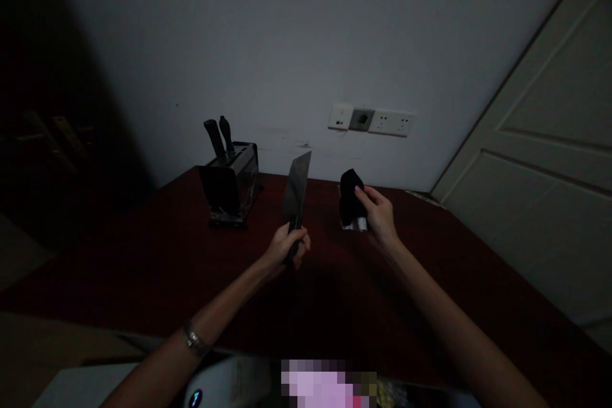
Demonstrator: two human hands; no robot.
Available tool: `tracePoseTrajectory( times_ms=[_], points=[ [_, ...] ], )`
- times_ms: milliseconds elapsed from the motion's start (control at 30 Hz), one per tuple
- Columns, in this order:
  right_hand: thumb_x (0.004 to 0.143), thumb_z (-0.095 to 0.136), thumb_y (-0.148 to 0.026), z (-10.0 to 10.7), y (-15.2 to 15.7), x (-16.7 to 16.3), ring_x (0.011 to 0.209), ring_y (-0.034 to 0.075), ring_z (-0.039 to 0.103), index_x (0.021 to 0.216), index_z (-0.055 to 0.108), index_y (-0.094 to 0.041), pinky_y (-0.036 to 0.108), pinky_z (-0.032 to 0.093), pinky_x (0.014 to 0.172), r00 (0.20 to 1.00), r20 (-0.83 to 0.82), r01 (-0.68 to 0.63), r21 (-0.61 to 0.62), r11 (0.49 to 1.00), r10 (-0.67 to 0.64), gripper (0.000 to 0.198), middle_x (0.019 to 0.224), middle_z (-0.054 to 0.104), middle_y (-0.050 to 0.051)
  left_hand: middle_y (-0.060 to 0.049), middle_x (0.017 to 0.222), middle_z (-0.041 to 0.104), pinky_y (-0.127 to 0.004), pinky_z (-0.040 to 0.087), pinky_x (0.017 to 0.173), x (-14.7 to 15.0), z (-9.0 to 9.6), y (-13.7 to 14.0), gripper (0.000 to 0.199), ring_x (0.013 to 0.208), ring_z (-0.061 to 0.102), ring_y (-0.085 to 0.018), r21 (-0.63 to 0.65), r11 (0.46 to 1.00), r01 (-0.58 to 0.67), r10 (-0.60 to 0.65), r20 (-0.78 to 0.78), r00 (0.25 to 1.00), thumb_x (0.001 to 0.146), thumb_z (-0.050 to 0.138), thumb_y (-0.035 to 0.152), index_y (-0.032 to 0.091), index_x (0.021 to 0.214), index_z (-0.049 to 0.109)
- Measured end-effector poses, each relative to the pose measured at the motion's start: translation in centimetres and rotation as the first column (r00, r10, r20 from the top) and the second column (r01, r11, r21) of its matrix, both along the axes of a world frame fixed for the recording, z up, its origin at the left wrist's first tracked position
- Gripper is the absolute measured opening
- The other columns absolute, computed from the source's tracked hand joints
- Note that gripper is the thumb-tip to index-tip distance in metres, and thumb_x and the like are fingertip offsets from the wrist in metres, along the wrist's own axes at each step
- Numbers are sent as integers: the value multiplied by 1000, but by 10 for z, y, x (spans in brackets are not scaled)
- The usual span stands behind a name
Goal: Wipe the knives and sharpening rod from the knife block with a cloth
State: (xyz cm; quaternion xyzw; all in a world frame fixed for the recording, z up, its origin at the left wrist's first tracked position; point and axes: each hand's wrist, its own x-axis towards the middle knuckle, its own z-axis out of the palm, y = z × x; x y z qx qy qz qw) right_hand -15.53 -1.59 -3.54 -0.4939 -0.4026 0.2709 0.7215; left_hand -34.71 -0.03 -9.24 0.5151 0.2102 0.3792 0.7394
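In my left hand point(287, 247) is a cleaver point(297, 185), its fingers wrapped round the dark handle and its broad blade pointing up and away from me. My right hand point(380, 211) pinches a black cloth point(351, 197) between thumb and fingers. Directly behind or under the cloth shows a small whitish packet point(359, 224); whether the hand touches it I cannot tell. To the left of the cleaver stands a knife block point(234, 182) with two dark-handled knives point(215, 137) upright in its slots.
The dark red table point(157, 255) reaches back to a grey wall point(268, 44) with a row of sockets point(370, 120). A flat, light strip point(425, 199) lies near the back right corner. On the right is a panelled door point(540, 159). White objects point(229, 379) sit below the front edge.
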Motion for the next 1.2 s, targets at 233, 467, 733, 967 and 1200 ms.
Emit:
tracePoseTrajectory(
  times_ms=[233, 467, 733, 967, 1200],
  points=[
    [62, 68, -41, 8, -1, -9, 68, 16, 57, 79, 65, -15, 28, 44, 61, 982, 190, 5, 29, 1000, -11, 31, 75, 65, 3, 4, 59, 44, -22, 51, 45, -9, 3, 0, 14, 51, 49, -8, -175, 955, 240, -179, 306, 935, 73, 51, 21, 16, 70, 38],
    [75, 60, -29, 15, -1, -20, 79, 17, 56, 80, 61, -18, 31, 43, 72, 821, 571, -124, 198, 972, -11, 12, 82, 60, 2, 10, 47, 20, -8, 14, 25, -15, -3, -3, 13, 32, 9, -1, -377, 758, 532, -308, 512, 802, 66, 48, 21, 18, 72, 37],
    [83, 53, -25, 18, -4, -26, 91, 18, 49, 89, 60, -20, 35, 41, 79, 274, 959, -470, 71, 880, 69, 11, 93, 54, 6, 11, 40, 22, -6, 7, 26, -11, -8, -10, 13, 26, 4, 1, -383, 635, 671, -378, 604, 702, 63, 46, 16, 18, 71, 36],
    [82, 54, -27, 23, 0, -37, 93, 20, 45, 88, 59, -19, 36, 38, 81, 75, 995, -468, -26, 883, 69, 11, 97, 53, 6, 11, 36, 24, -7, 12, 24, -7, -12, -12, 11, 23, 3, 1, -327, 538, 777, -379, 729, 569, 61, 43, 16, 18, 68, 35],
    [82, 54, -22, 34, -2, -37, 94, 19, 44, 87, 57, -18, 34, 38, 80, -2, 992, -533, -108, 839, 126, 7, 96, 52, 6, 9, 35, 27, -4, 14, 24, -11, -8, -11, 9, 22, 10, 2, -292, 481, 827, -392, 772, 501, 59, 43, 13, 16, 66, 39]
  ],
)
